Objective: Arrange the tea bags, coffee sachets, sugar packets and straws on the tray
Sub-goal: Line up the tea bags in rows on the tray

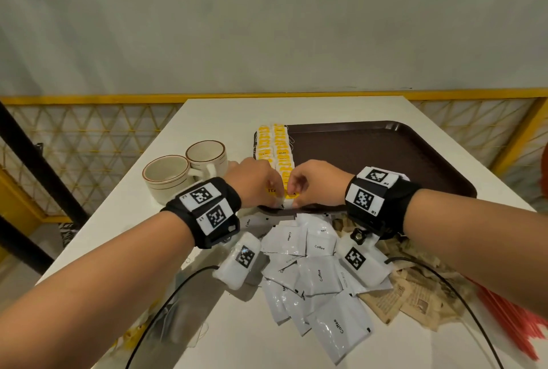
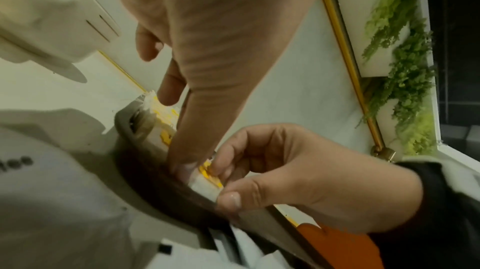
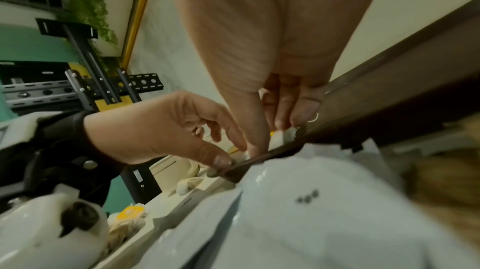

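A brown tray [image 1: 385, 155] lies on the white table, with two rows of yellow-tagged tea bags [image 1: 275, 146] along its left edge. At the tray's near left corner both hands meet over one more tea bag [image 2: 205, 183]. My right hand [image 1: 293, 201] pinches it between thumb and fingers, just inside the rim. My left hand [image 1: 276, 200] pinches its other end, thumb tip [image 2: 182, 168] down on it. White coffee sachets [image 1: 314, 268] lie heaped in front of the tray. Brown sugar packets [image 1: 415, 291] and red straws [image 1: 516, 318] lie to the right.
Two cream cups [image 1: 178, 170] stand left of the tray, close to my left wrist. More tea bags [image 3: 130, 216] lie loose at the near left of the table. A yellow mesh railing [image 1: 89, 137] runs behind the table. Most of the tray floor is bare.
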`<state>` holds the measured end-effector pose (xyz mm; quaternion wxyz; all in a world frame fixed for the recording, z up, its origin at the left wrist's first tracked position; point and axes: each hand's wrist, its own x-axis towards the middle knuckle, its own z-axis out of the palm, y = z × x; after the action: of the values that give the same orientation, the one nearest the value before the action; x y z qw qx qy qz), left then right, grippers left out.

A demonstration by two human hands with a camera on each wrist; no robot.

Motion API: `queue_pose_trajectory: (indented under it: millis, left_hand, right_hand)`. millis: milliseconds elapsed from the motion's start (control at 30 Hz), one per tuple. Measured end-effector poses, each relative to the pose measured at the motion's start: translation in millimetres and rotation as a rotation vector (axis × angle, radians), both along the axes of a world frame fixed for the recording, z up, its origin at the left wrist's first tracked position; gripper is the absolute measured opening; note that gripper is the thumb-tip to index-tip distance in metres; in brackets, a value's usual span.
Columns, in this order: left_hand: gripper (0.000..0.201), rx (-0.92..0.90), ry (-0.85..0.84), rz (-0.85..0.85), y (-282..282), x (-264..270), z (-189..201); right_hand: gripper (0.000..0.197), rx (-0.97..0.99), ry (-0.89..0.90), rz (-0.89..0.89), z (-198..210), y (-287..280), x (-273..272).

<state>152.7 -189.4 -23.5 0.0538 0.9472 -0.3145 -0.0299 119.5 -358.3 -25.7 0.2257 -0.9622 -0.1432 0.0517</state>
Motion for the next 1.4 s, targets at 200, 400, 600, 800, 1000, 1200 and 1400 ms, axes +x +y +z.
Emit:
queue_pose_trajectory:
  millis: [200, 400, 600, 800, 1000, 1200, 1400]
  left_hand:
    - [0.003, 0.065, -0.006, 0.099, -5, -6, -2]
    - [0.009, 0.1, 0.037, 0.122, -7, -4, 3]
    - [0.01, -0.106, 0.148, 0.144, 0, -1, 6]
    - [0.046, -0.893, 0.612, 0.429, 9, -18, -1]
    - [0.06, -1.079, 0.754, 0.438, -5, -32, -6]
    - [0.072, -1.042, 0.691, 0.49, -11, -32, -5]
    - [0.058, -1.023, 0.697, 0.511, -15, -15, 1]
  right_hand:
    - [0.013, -0.104, 0.006, 0.014, -5, 8, 7]
    - [0.013, -0.088, 0.048, -0.011, -1, 10, 7]
    - [0.014, 0.041, 0.084, -0.063, 3, 3, 1]
    - [0.036, 0.533, 0.257, -0.366, -2, 1, -11]
    - [0.081, 0.634, 0.445, -0.343, -30, 11, 10]
    - [0.061, 0.581, 0.424, -0.474, -11, 21, 3]
    - [0.07, 0.631, 0.321, -0.52, -9, 17, 20]
